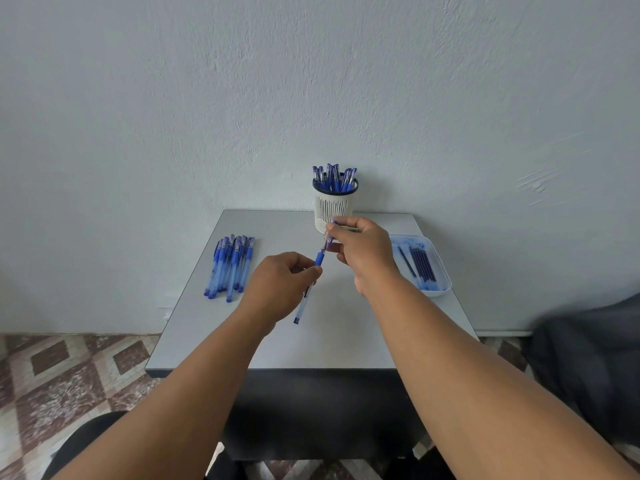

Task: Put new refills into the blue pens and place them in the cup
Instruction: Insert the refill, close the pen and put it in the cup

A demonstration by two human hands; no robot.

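Note:
Above the middle of the grey table [346,341], my left hand [277,285] grips the clear barrel of a blue pen [306,296]; its blue end points toward me. My right hand [363,251] pinches the pen's cap end [329,242] just past the blue grip. Behind the hands stands a white slotted cup [332,206] with a black rim, holding several blue pens. Several more blue pens [230,266] lie in a bundle on the table's left. A clear tray [445,271] on the right holds several dark refills [422,265].
The table stands against a pale wall [311,81]. A patterned tile floor [69,375] shows at the left, and a dark blurred object [588,358] sits at the right edge of view.

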